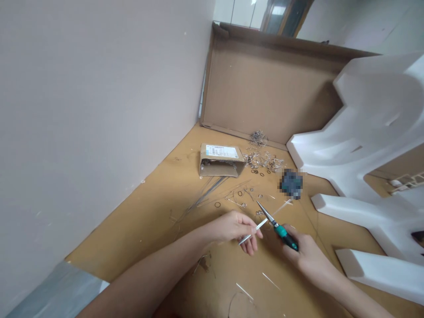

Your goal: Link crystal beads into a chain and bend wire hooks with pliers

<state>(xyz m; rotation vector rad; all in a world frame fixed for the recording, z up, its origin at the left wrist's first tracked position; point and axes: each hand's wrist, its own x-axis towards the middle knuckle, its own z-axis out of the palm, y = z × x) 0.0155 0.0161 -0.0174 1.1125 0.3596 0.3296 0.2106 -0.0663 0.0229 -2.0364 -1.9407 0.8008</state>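
Observation:
My left hand (236,232) is closed, pinching a thin whitish strip (263,223) between thumb and fingers. One end of the strip sticks out below the fingers, and the other slants up to the right toward the pliers. My right hand (303,249) is wrapped round needle-nose pliers (281,230) with green and black handles. Their narrow metal jaws point up and left, just above the strip; whether they touch it I cannot tell. Beyond my hands, small bent wire pieces (243,204) and dark rings (217,205) lie scattered on the brown tabletop (149,234).
A small open cardboard box (221,167) with a label stands behind my hands. Beside it lies a pile of wire pieces (265,161). Straight wires (207,190) lie in front of it. A large cardboard tray (271,84) stands behind, and white foam packaging (367,269) borders the right.

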